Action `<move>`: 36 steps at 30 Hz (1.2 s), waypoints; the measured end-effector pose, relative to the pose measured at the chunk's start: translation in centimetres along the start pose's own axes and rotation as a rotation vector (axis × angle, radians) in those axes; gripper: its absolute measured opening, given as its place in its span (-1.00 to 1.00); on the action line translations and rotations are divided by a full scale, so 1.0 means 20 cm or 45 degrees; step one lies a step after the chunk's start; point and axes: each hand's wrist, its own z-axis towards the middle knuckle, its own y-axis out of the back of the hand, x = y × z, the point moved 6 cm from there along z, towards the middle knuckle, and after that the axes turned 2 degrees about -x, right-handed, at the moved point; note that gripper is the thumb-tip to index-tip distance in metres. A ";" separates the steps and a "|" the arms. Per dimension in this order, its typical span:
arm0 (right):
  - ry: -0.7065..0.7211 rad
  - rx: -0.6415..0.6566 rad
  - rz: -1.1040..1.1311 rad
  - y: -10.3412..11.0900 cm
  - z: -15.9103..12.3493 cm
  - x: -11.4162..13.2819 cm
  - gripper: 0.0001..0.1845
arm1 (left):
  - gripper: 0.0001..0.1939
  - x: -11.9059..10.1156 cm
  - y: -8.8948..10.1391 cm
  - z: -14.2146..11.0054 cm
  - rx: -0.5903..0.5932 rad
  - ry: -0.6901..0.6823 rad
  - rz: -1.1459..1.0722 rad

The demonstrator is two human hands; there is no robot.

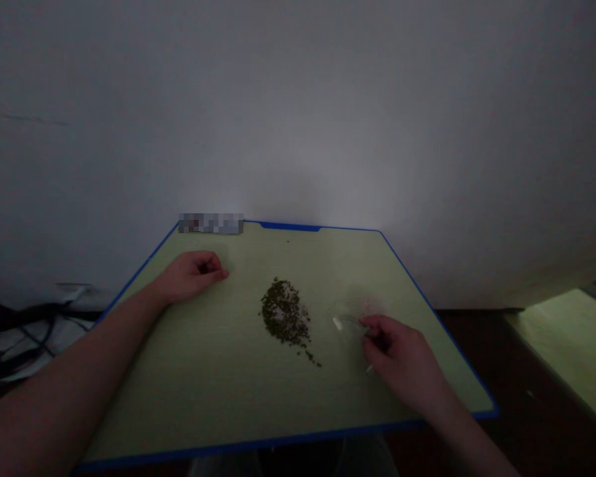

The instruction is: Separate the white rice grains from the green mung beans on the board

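Near the middle of the table lies a loose pile of small green and pale grains (pixel 283 311), with a few trailing off toward the front. My right hand (pixel 402 358), to the right of the pile, pinches the edge of a clear plastic piece (pixel 338 323). Only glints and faint edges of it show, so its full shape cannot be made out. A faint pale patch of grains (pixel 371 306) shows just beyond those fingers. My left hand (pixel 193 275) rests on the table left of the pile, fingers curled and thumb against them, with nothing visible in it.
The pale table (pixel 203 397) has a blue rim and stands against a grey wall (pixel 298 119). At its back left corner is a blurred, flat block (pixel 211 223). Dark cables (pixel 34 324) lie beyond the left side, and a pale surface (pixel 571 351) is at the right.
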 end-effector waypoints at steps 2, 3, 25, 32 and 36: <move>0.038 0.056 -0.006 -0.03 0.01 0.01 -0.73 | -0.72 0.01 0.00 0.00 0.000 0.002 -0.006; 0.034 0.059 -0.023 -0.02 0.02 0.00 -0.73 | -0.72 0.01 0.00 0.00 0.002 0.003 -0.009; 0.219 0.290 0.074 -0.15 0.03 0.13 -0.72 | -0.72 0.01 0.00 0.00 0.000 0.000 0.029; 0.218 0.279 0.071 -0.15 0.05 0.14 -0.73 | -0.72 0.00 0.00 0.00 0.013 0.025 0.006; 0.232 0.316 0.076 -0.17 0.07 0.15 -0.72 | -0.72 0.00 0.00 -0.01 0.014 0.021 -0.005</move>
